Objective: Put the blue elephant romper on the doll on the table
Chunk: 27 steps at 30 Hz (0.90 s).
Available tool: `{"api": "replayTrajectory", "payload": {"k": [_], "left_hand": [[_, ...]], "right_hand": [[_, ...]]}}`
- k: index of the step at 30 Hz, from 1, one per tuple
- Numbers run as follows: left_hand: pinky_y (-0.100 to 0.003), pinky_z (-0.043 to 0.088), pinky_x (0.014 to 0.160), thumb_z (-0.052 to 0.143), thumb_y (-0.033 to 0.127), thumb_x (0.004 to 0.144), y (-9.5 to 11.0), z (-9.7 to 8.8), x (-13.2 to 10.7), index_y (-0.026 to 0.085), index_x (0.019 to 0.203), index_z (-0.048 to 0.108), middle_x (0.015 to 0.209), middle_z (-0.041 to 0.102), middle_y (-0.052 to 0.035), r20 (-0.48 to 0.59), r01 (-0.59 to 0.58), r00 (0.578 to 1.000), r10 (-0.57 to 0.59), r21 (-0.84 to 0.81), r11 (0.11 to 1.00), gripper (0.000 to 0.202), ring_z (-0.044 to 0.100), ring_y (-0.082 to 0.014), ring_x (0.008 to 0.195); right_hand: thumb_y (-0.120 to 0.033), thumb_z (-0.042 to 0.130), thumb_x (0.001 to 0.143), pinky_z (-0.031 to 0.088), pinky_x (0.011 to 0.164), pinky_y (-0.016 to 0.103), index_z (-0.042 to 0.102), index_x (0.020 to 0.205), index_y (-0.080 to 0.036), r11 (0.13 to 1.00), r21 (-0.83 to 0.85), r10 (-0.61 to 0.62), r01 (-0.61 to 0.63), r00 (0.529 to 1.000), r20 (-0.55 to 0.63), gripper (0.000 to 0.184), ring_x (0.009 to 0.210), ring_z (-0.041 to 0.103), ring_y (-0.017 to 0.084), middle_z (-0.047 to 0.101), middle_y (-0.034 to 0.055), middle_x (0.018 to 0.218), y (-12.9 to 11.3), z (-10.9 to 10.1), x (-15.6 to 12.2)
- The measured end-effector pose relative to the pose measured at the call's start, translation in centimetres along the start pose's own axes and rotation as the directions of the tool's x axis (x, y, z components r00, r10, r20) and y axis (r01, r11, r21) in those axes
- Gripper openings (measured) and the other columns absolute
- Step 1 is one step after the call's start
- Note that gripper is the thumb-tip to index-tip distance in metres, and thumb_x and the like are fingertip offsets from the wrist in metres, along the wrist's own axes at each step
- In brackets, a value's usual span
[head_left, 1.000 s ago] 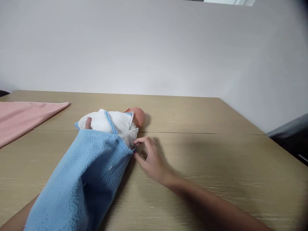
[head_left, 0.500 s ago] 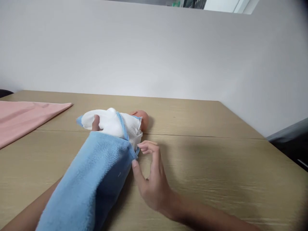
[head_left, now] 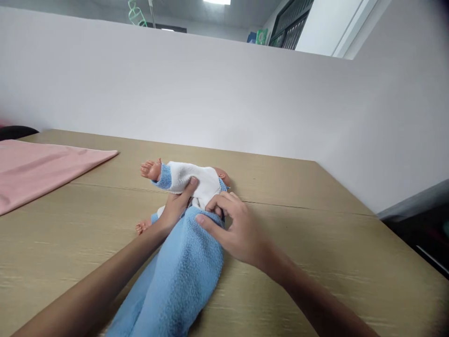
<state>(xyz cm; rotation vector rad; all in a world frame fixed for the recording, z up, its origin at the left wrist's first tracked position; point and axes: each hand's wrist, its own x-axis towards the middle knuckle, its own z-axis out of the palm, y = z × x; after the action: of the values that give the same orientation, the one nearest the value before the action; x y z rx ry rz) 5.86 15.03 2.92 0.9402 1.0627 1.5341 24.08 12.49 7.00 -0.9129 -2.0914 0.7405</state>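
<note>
A baby doll (head_left: 208, 180) lies on the table in a fleece outfit with a white top (head_left: 191, 175) and blue trousers (head_left: 189, 262). The doll's head points right and away from me, mostly hidden, while its hands show at the blue cuffs on the left. My left hand (head_left: 178, 201) is closed around the doll's middle, thumb over the white top. With fingers curled under and thumb on top, my right hand (head_left: 233, 222) grips the upper edge of the blue trousers. The trouser legs stretch towards me, out of the bottom of the view.
A pink cloth (head_left: 45, 171) lies flat on the left of the wooden table (head_left: 315, 252). Behind the table rises a white partition (head_left: 196, 93). Dark objects (head_left: 421, 229) stand past the right edge, and a black rounded shape (head_left: 17, 132) past the left.
My left hand has come out from behind the blue cloth and holds the doll's middle. My right hand has closed on the blue edge. The doll has turned, showing its hands; the view has tilted up.
</note>
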Motion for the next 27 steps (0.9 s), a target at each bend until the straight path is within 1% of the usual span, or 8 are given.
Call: {"api": "replayTrajectory", "payload": {"k": [2, 5, 9, 12, 17, 20, 23, 27], "left_hand": [[-0.035, 0.057, 0.096, 0.089, 0.077, 0.073, -0.2, 0.6, -0.3, 0.016, 0.112, 0.076, 0.114, 0.082, -0.0087, -0.016, -0.064, 0.998, 0.065, 0.063, 0.996, 0.074, 0.073, -0.0302, 0.112], [-0.037, 0.055, 0.105, 0.087, 0.076, 0.076, -0.5, 0.9, -0.4, 0.016, 0.112, 0.076, 0.121, 0.081, -0.0098, 0.036, -0.124, 0.992, 0.121, 0.106, 0.987, 0.071, 0.070, -0.0317, 0.121], [-0.041, 0.050, 0.115, 0.083, 0.073, 0.083, -0.9, 1.0, -0.8, 0.017, 0.109, 0.075, 0.126, 0.080, -0.0122, 0.142, -0.108, 0.986, 0.084, 0.169, 0.980, 0.062, 0.068, -0.0333, 0.128], [-0.044, 0.050, 0.116, 0.081, 0.072, 0.084, -1.1, 1.6, -1.4, 0.016, 0.110, 0.075, 0.126, 0.080, -0.0136, 0.189, -0.115, 0.979, 0.076, 0.208, 0.971, 0.062, 0.068, -0.0344, 0.128], [-0.049, 0.051, 0.116, 0.076, 0.064, 0.087, -1.6, 3.3, -1.9, 0.017, 0.109, 0.076, 0.116, 0.083, -0.0120, 0.262, -0.203, 0.956, 0.129, 0.278, 0.939, 0.051, 0.070, -0.0350, 0.120], [-0.049, 0.047, 0.121, 0.072, 0.053, 0.091, -2.4, 4.2, -1.6, 0.018, 0.121, 0.075, 0.124, 0.081, -0.0120, 0.310, -0.292, 0.930, 0.197, 0.298, 0.909, 0.046, 0.067, -0.0342, 0.128], [-0.052, 0.044, 0.124, 0.069, 0.044, 0.093, -3.4, 4.9, -1.2, 0.017, 0.132, 0.068, 0.140, 0.073, -0.0150, 0.322, -0.374, 0.907, 0.271, 0.319, 0.871, 0.047, 0.064, -0.0337, 0.134], [-0.055, 0.046, 0.120, 0.068, 0.031, 0.092, -4.1, 5.5, -1.0, 0.016, 0.130, 0.067, 0.135, 0.071, -0.0166, 0.347, -0.481, 0.870, 0.350, 0.442, 0.758, 0.040, 0.064, -0.0339, 0.128]], "right_hand": [[-0.036, 0.077, 0.098, 0.043, 0.083, 0.035, 0.061, 0.087, -0.024, 0.996, 0.091, 0.006, -0.007, 1.000, 0.008, 0.023, 0.088, 0.055, 0.019, 0.060, -0.0014, 0.088, 0.5, -0.3, -0.1], [-0.036, 0.071, 0.102, 0.043, 0.085, 0.034, 0.060, 0.091, -0.024, 0.989, 0.147, 0.042, -0.036, 0.999, -0.035, 0.020, 0.089, 0.053, 0.018, 0.059, -0.0013, 0.090, 1.2, -0.6, -1.1], [-0.037, 0.070, 0.102, 0.043, 0.085, 0.034, 0.063, 0.098, -0.023, 0.968, 0.211, 0.142, -0.137, 0.990, -0.005, 0.016, 0.089, 0.052, 0.018, 0.058, -0.0007, 0.093, 2.3, -1.2, -2.9], [-0.037, 0.071, 0.102, 0.044, 0.091, 0.034, 0.072, 0.107, -0.024, 0.955, 0.260, 0.131, -0.143, 0.989, 0.062, 0.014, 0.096, 0.055, 0.019, 0.061, 0.0008, 0.099, 3.5, -1.6, -4.1], [-0.042, 0.071, 0.101, 0.044, 0.096, 0.034, 0.074, 0.094, -0.024, 0.920, 0.346, 0.171, -0.182, 0.983, 0.063, 0.020, 0.100, 0.058, 0.020, 0.061, 0.0017, 0.100, 5.4, -2.0, -5.3], [-0.049, 0.069, 0.100, 0.045, 0.085, 0.032, 0.068, 0.087, -0.023, 0.875, 0.400, 0.289, -0.274, 0.957, 0.024, 0.029, 0.090, 0.056, 0.019, 0.057, 0.0007, 0.094, 6.4, -1.7, -5.9], [-0.059, 0.072, 0.096, 0.045, 0.075, 0.031, 0.062, 0.092, -0.024, 0.842, 0.423, 0.401, -0.336, 0.913, -0.072, 0.036, 0.083, 0.055, 0.019, 0.057, -0.0008, 0.089, 7.2, -1.0, -6.6], [-0.072, 0.077, 0.087, 0.051, 0.086, 0.034, 0.064, 0.106, -0.025, 0.790, 0.477, 0.503, -0.385, 0.852, -0.146, 0.053, 0.099, 0.064, 0.023, 0.069, 0.0037, 0.103, 7.8, -0.5, -7.8]]}}
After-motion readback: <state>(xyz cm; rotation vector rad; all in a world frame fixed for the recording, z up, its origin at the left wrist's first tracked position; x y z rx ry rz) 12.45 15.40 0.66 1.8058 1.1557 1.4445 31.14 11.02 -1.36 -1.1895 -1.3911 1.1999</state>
